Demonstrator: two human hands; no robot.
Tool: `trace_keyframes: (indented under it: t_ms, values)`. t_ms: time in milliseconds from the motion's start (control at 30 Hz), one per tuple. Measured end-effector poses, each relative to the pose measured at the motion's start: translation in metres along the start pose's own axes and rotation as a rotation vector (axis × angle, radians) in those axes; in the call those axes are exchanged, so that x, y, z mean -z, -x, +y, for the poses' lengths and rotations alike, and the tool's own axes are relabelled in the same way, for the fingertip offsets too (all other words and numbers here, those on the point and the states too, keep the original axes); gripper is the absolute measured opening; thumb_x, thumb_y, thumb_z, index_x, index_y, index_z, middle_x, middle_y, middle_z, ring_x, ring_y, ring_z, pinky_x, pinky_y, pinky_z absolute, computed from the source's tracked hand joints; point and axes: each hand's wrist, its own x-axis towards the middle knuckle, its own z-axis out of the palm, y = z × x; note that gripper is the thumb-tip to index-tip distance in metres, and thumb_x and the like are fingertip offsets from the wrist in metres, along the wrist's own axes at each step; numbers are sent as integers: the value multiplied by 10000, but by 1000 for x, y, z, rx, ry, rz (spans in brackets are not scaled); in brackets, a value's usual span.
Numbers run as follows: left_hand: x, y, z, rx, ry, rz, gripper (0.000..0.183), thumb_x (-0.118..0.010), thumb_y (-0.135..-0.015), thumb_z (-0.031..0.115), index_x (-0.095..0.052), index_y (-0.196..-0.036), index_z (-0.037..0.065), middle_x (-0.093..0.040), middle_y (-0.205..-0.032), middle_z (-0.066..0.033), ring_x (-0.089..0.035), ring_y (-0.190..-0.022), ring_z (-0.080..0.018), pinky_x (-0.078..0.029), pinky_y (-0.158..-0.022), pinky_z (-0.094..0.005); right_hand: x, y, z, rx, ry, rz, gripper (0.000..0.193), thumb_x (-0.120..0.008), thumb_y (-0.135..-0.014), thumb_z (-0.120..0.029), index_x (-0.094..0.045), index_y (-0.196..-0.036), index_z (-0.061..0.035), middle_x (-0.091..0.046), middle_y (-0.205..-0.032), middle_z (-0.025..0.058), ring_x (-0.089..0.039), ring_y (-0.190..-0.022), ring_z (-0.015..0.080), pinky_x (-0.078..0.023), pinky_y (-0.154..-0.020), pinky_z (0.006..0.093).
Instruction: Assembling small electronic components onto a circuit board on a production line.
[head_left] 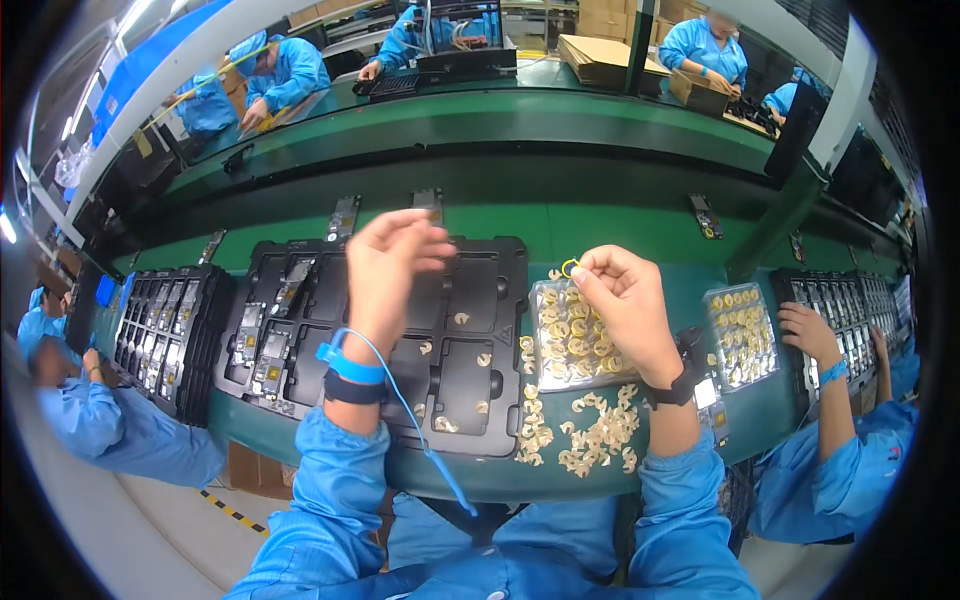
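Observation:
My right hand (625,300) pinches a small round yellow-rimmed part (570,268) between thumb and fingertips. Just below it is a clear plastic tray (545,378) holding rows of similar round yellow parts. My left hand (392,255) is raised over a black compartment tray (400,437), its fingers stretched out with nothing visible in them. Several circuit boards (270,362) lie in the left part of that black tray. Small pale C-shaped pieces (603,428) are heaped in front of the clear tray, and a few more lie scattered in the black compartments.
A green conveyor strip behind carries spaced circuit boards (705,216). Stacked black trays (165,335) stand at left, and a second clear tray (740,335) at right. A blue wrist cord (420,435) hangs from my left wrist. Co-workers sit on both sides and opposite.

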Motion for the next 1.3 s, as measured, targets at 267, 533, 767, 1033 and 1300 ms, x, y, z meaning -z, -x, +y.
trace_keyframes:
  t_ms: [267, 533, 767, 1033, 1300]
  values:
    - [42, -118, -80, -133, -1192, 212, 386, -766, -885, 276, -737, -1098, -45, -751, -1078, -297, -729, -1018, -486, -597, -909, -517, -6, 4, -3, 60, 13, 13, 74, -703, -1017, -72, -680, -988, -8, -632, -776, -62, -517, -659, -17, -390, -563, 185]
    - [-12, -135, -89, 69, -1528, 52, 376, -822, -851, 276, -758, -1126, 27, -751, -1208, -241, -729, -1136, -423, -597, -974, -498, -6, 0, 9, 22, 86, -10, 123, -701, -1031, -123, -677, -971, -19, -603, -725, -79, -489, -623, -23, -378, -553, 203]
    - [-12, -164, -110, -9, -1209, 238, 381, -858, -793, 132, -743, -1120, -26, -750, -1150, -277, -739, -1105, -419, -602, -919, -475, -2, -1, 10, 17, 129, -17, 124, -697, -1029, -118, -673, -971, -12, -602, -716, -77, -492, -614, -22, -377, -547, 209]
    - [49, -150, -105, 202, 289, -28, 341, -612, -1023, -30, -581, -1358, -86, -687, -1275, -206, -721, -1066, -294, -602, -907, -440, -6, -1, 5, -6, 122, -49, 114, -688, -1027, -107, -671, -981, -5, -630, -744, -61, -518, -634, -15, -397, -565, 207]
    - [9, -15, -36, 260, 602, -276, 446, -429, -1134, 81, -395, -1539, -102, -581, -1456, -275, -635, -1312, -384, -530, -1155, -519, -13, 11, -6, -50, 117, -120, 93, -732, -997, -71, -689, -1038, 0, -687, -867, -25, -624, -742, 4, -479, -641, 184]
